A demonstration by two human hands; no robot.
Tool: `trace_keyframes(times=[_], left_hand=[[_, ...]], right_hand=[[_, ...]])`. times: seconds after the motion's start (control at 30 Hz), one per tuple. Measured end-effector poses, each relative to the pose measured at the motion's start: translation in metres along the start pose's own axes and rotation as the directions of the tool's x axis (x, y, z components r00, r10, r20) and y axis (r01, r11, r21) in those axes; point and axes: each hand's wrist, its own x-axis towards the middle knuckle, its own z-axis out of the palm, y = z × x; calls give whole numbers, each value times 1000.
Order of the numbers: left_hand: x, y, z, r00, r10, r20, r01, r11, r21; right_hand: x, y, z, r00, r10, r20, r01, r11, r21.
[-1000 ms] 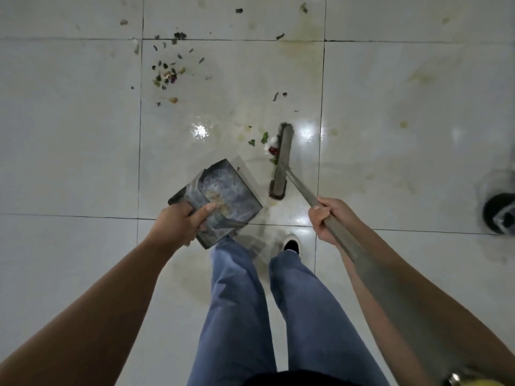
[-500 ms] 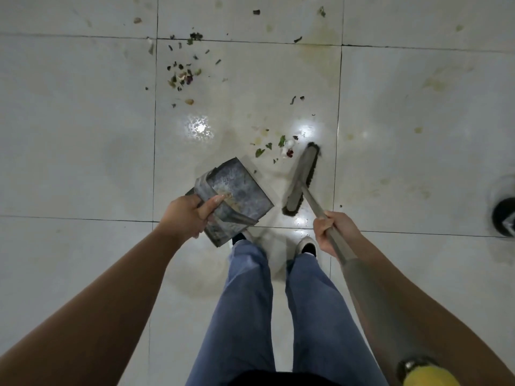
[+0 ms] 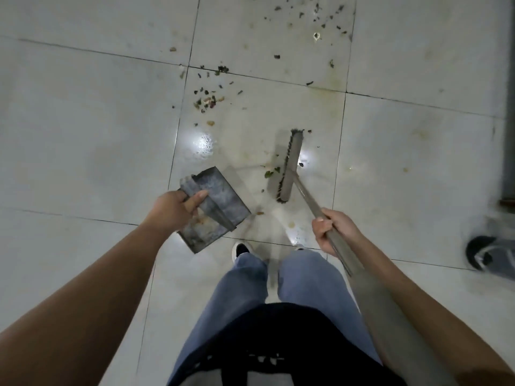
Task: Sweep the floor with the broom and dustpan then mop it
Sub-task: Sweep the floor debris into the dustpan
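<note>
1. Still mid-sweep, I'd say: left hand [image 3: 171, 208] grips the dustpan [image 3: 214, 208] by its near-left edge, lifted and tilted, a few crumbs inside.
2. Right hand [image 3: 331, 228] is wrapped around the broom [image 3: 289, 165] handle; brush head sits on the floor [image 3: 83, 135], right of the pan, well apart.
3. Green scraps [image 3: 271, 172] lie just left of the bristles (next pickup, probably).
4. Left to do: main debris pile [image 3: 207, 100] far-centre, scattered bits [image 3: 315, 15] at far edge, stains, then all the mopping. No mop in view.
5. Obstacles: dark object [image 3: 490, 256] near-right and post [image 3: 508, 107] at right edge; my shoe [image 3: 241, 250] is close to the pan.
</note>
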Motion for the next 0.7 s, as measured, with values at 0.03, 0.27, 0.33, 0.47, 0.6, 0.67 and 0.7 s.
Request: trace_keyframes(times=[0.03, 0.27, 0.33, 0.47, 0.6, 0.67, 0.7], left_hand=[[-1, -1, -8, 1000, -22, -22, 21, 999, -43], [-3, -2, -64, 981, -98, -165, 54, 966, -252], [-5, -3, -75, 980, -105, -170, 48, 950, -307], [-3, -8, -96, 971, -132, -200, 54, 934, -354], [7, -25, -121, 958, -154, -242, 55, 926, -374], [15, -39, -135, 956, -168, -242, 66, 923, -380], [21, -47, -142, 956, -167, -243, 67, 925, -374]], right_hand=[[-1, 1, 11, 1000, 14, 10, -14, 1000, -8], [17, -3, 85, 991, 99, 93, -82, 981, -175], [22, -1, 102, 984, 143, 106, -118, 970, -213], [30, 1, 137, 971, 184, 154, -139, 954, -267], [33, 10, 180, 968, 208, 142, -138, 909, -392], [37, 15, 202, 964, 249, 92, -182, 873, -452], [40, 18, 214, 963, 263, 62, -202, 854, -480]])
